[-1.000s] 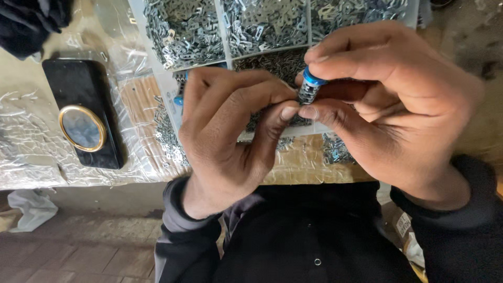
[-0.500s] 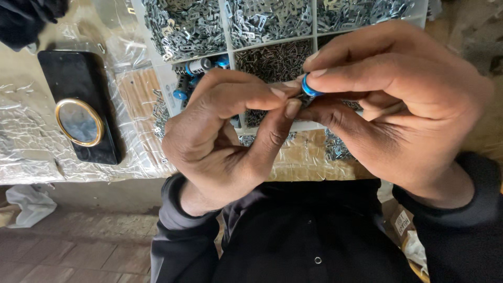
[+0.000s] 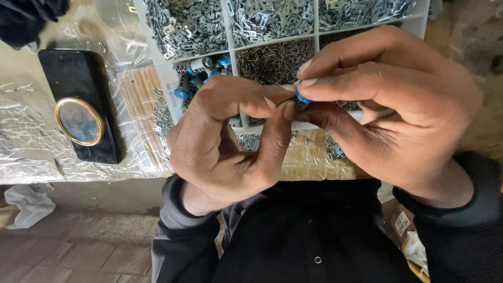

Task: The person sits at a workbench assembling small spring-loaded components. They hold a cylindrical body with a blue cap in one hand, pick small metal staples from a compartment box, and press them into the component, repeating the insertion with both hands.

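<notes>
Both my hands meet over the front edge of the table. My right hand (image 3: 387,110) pinches a small cylinder with a blue cap (image 3: 301,97) between thumb and forefingers. My left hand (image 3: 225,141) presses its thumb and index fingertip against the same piece from the left. Most of the piece is hidden by my fingers. Behind my hands lies a white compartment tray (image 3: 230,31) filled with several kinds of small grey metal parts.
One tray compartment holds more blue-capped cylinders (image 3: 201,71). A black phone with a round gold-rimmed disc (image 3: 78,105) lies on crinkled clear plastic at the left. Loose metal parts (image 3: 335,149) lie near the table edge. A white rag (image 3: 29,204) lies on the floor.
My hands have closed in around the blue-capped piece, which now shows less. My left thumb has moved up against it. The view shifted slightly.
</notes>
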